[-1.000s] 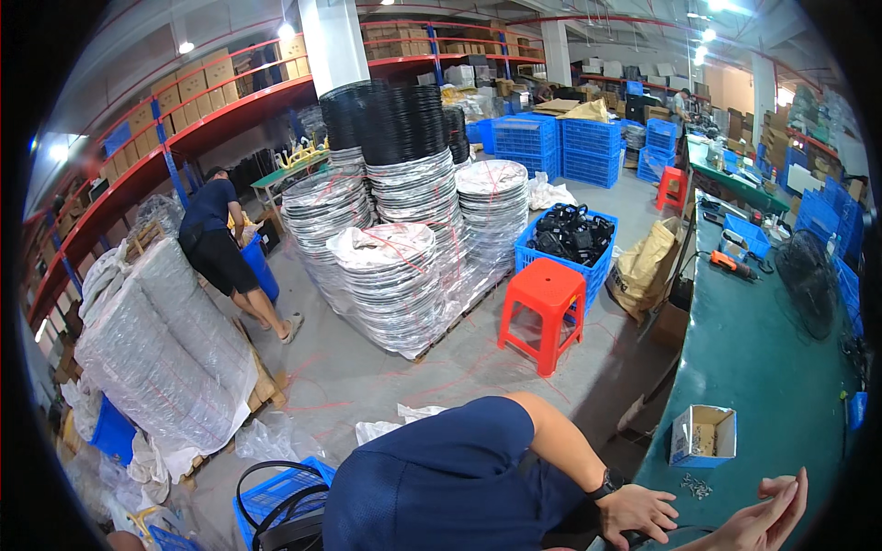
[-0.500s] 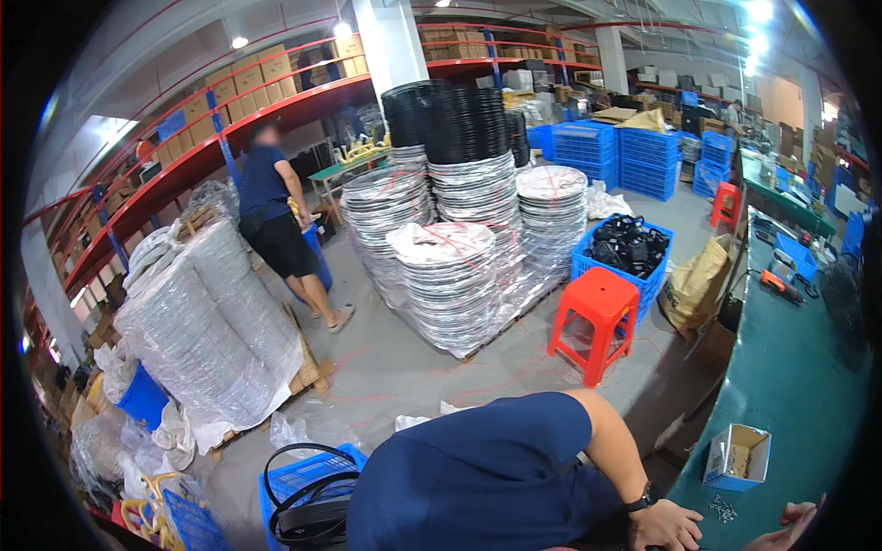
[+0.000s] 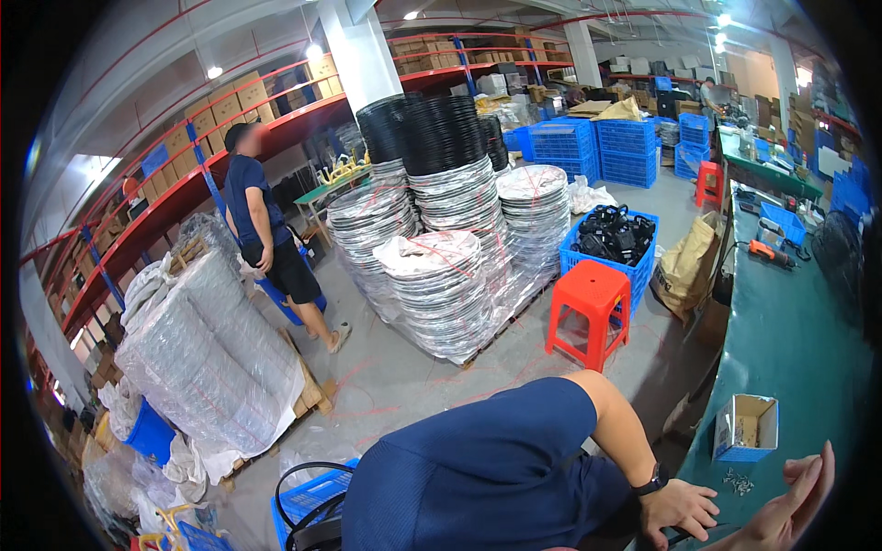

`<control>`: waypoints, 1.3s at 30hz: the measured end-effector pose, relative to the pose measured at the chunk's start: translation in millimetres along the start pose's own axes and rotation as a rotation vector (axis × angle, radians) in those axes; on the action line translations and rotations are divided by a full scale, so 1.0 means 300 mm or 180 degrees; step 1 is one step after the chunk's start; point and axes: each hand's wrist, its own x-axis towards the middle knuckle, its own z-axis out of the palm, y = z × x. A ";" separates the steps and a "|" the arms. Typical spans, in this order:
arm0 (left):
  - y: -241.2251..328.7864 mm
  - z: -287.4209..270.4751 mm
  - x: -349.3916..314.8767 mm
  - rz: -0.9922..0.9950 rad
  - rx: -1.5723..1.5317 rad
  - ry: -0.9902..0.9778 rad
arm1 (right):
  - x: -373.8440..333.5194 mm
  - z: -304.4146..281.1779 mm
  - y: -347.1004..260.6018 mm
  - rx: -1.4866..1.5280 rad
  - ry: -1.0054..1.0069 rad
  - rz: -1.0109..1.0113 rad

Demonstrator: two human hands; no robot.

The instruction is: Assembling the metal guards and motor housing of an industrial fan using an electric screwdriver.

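Observation:
My left hand [image 3: 678, 511], with a black watch [image 3: 654, 479] on its wrist, rests palm down at the near edge of the green workbench [image 3: 767, 344]. Its fingers are apart, and a thin dark piece shows partly beneath them; I cannot make out what it is. My right hand [image 3: 792, 503] is raised at the lower right, fingers stretched upward and nothing in them. Between and beyond the hands lies a small pile of metal screws [image 3: 738, 481]. Just past the pile stands an open blue-and-white carton [image 3: 746, 452] with small tan pieces inside.
An orange power drill [image 3: 770, 254] and a blue tray [image 3: 783, 220] lie farther up the bench. Left of it stand a red stool [image 3: 590, 308], a blue crate of black parts [image 3: 641, 280] and wrapped coil stacks [image 3: 432, 294]. Another person [image 3: 260, 216] stands at the far left.
My right hand has risen farther into view with its fingers extended. My left hand's fingers are more bent. The other person has straightened and turned; the whole view has shifted slightly.

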 end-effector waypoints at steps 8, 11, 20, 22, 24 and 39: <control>0.008 -0.010 0.015 -0.0052 -0.0095 -0.0198 | -0.001 -0.026 0.003 -0.0492 -0.0473 0.0337; 0.007 -0.010 0.017 -0.0071 -0.0155 -0.0156 | 0.074 0.064 -0.102 0.0248 0.0188 -0.0422; 0.012 -0.018 0.017 -0.0103 -0.0168 -0.0101 | -0.026 -0.068 0.057 -0.0526 -0.0434 0.0366; 0.002 0.000 0.020 -0.0070 -0.0157 -0.0085 | -0.030 -0.078 0.062 -0.0696 -0.0336 0.0520; 0.009 0.002 0.011 -0.0058 -0.0177 -0.0094 | -0.022 -0.072 0.059 -0.0686 -0.0439 0.0562; -0.034 0.081 -0.001 0.0020 -0.0485 0.0138 | 0.040 0.027 -0.032 -0.0166 -0.0420 -0.0099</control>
